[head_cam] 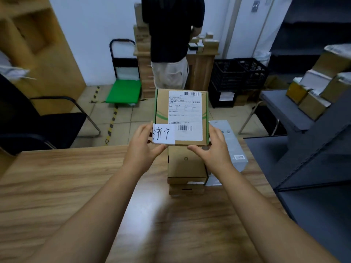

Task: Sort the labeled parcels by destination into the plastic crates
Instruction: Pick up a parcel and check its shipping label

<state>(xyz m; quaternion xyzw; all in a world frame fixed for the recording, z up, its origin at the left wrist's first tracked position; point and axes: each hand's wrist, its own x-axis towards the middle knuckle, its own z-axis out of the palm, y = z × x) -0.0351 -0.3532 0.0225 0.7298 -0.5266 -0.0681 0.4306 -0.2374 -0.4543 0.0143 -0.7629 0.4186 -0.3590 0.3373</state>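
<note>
Head view is showing you holding the parcel (181, 116) up just above the stack of brown boxes (187, 168), its face tilted towards you. Your left hand (141, 147) is gripping the parcel's left edge and your right hand (214, 149) its right edge, fingers curling behind and thumbs tucking under the near edge; neither hand is carrying anything else.

Reading the destination seems to be the step in hand, so be looking at the handwritten tag (163, 134) at the near left corner, not the small print. Be easing your left fingers off it, since they are touching its edge. Once you are sure, you are probably carrying it to the black crates (239, 73), which are standing on the floor well beyond the stack and to its right. Two hands are suiting this flat, broad box.

The parcel is showing brown card with green trim, and a white shipping label (185, 114) with two barcodes is covering most of its face. A grey box (229, 145) is lying just right of the stack on the surface (76, 177). A person (171, 35) is standing well beyond the stack.
</note>
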